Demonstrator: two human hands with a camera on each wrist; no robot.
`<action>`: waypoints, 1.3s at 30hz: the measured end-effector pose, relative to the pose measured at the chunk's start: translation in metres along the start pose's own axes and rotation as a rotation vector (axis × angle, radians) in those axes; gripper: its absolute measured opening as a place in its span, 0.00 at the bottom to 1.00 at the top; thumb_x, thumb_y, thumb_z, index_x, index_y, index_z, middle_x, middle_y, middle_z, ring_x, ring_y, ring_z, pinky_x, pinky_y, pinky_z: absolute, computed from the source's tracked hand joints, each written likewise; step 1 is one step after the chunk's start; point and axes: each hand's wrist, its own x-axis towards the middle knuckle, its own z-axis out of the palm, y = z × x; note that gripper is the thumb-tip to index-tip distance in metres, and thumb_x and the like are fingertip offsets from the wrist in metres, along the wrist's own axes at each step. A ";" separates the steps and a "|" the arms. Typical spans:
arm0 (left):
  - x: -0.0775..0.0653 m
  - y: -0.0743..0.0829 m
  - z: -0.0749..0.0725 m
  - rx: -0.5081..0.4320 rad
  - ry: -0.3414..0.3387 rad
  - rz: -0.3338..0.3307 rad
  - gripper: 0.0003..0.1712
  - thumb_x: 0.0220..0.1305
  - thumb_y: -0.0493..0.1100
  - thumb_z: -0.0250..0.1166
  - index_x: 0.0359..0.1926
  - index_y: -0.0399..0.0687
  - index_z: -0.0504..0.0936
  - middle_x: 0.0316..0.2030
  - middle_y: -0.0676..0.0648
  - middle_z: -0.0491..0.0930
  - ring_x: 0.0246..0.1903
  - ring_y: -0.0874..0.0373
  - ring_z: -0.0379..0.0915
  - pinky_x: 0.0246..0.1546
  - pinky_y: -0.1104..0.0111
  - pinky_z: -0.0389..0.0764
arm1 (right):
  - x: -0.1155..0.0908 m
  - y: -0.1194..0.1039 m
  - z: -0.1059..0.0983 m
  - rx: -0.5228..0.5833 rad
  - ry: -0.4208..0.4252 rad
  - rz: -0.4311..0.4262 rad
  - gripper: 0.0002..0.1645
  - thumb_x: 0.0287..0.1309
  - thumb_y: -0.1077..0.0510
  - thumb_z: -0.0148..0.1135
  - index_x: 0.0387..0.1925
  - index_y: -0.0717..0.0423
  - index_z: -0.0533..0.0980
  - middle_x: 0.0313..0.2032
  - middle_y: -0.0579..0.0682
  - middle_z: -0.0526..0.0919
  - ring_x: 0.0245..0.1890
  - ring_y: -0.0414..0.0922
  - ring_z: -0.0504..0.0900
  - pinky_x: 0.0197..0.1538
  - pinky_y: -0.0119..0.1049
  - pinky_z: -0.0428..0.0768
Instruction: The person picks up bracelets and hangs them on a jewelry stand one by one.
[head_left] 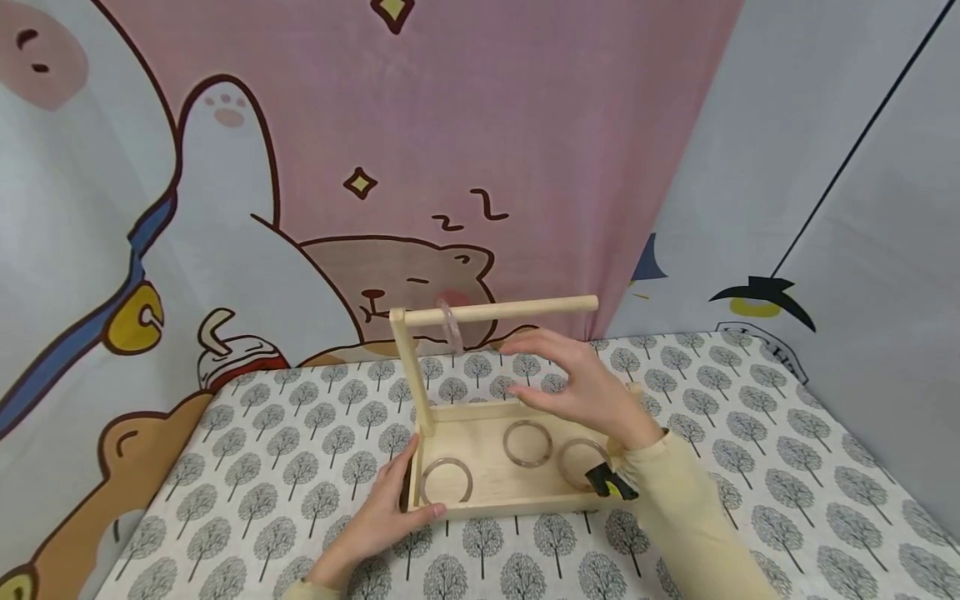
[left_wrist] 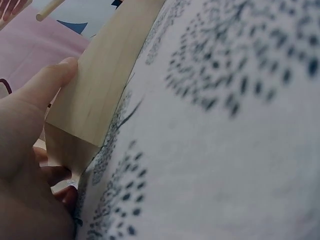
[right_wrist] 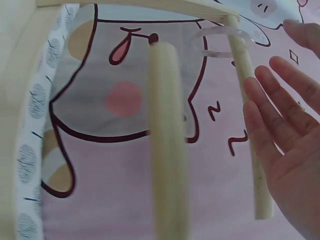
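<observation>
Partly behind the right sleeve [head_left: 675,508], wooden tray [head_left: 495,483].

Beige rack [head_left: 517,309], tree-patterned white cloth [head_left: 247,537]

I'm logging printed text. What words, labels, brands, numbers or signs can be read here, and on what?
"Z Z": on the pink curtain, above the drawn bear.
Lettering on the drawn banner, right in the head view: too small and blurred to read.
Wooden stand, rings: none visible.
</observation>
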 end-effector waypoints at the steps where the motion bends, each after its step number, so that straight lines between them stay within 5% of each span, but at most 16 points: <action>1: 0.000 0.001 0.000 -0.001 -0.005 0.003 0.62 0.50 0.52 0.76 0.76 0.43 0.46 0.69 0.30 0.52 0.65 0.33 0.49 0.54 0.30 0.59 | -0.004 0.001 0.001 -0.002 0.005 0.006 0.28 0.46 0.66 0.74 0.52 0.60 0.77 0.50 0.52 0.81 0.53 0.48 0.77 0.59 0.40 0.73; 11: 0.007 0.006 -0.006 -0.001 -0.065 0.100 0.62 0.52 0.49 0.74 0.75 0.36 0.41 0.69 0.29 0.53 0.63 0.36 0.60 0.60 0.41 0.60 | -0.041 0.003 0.020 -0.042 -0.030 0.063 0.23 0.50 0.61 0.72 0.50 0.59 0.79 0.50 0.49 0.81 0.51 0.47 0.78 0.53 0.42 0.78; 19: 0.012 0.011 -0.007 0.222 -0.058 0.053 0.66 0.53 0.60 0.70 0.73 0.27 0.39 0.71 0.29 0.45 0.68 0.27 0.36 0.62 0.35 0.42 | -0.061 -0.005 0.031 -0.111 -0.036 0.000 0.18 0.51 0.59 0.71 0.46 0.56 0.81 0.47 0.47 0.83 0.47 0.45 0.81 0.53 0.39 0.78; 25: 0.015 0.011 -0.010 0.284 -0.106 0.015 0.67 0.54 0.63 0.69 0.73 0.28 0.37 0.71 0.29 0.42 0.68 0.27 0.31 0.61 0.33 0.42 | -0.069 -0.005 0.035 -0.128 -0.034 -0.049 0.15 0.50 0.61 0.70 0.43 0.57 0.81 0.42 0.48 0.84 0.43 0.44 0.82 0.49 0.37 0.80; 31: 0.016 0.011 -0.010 0.292 -0.132 -0.027 0.68 0.54 0.65 0.68 0.74 0.31 0.35 0.71 0.31 0.42 0.68 0.27 0.31 0.59 0.32 0.43 | -0.081 -0.003 0.040 -0.108 -0.111 0.073 0.14 0.52 0.59 0.70 0.42 0.55 0.81 0.42 0.45 0.84 0.41 0.40 0.81 0.46 0.36 0.81; 39: 0.018 0.010 -0.009 0.267 -0.137 0.008 0.67 0.55 0.62 0.69 0.73 0.30 0.35 0.71 0.31 0.44 0.67 0.24 0.31 0.60 0.32 0.41 | -0.091 0.002 0.051 -0.067 -0.148 0.223 0.14 0.54 0.59 0.70 0.43 0.51 0.80 0.42 0.43 0.84 0.41 0.39 0.82 0.45 0.35 0.81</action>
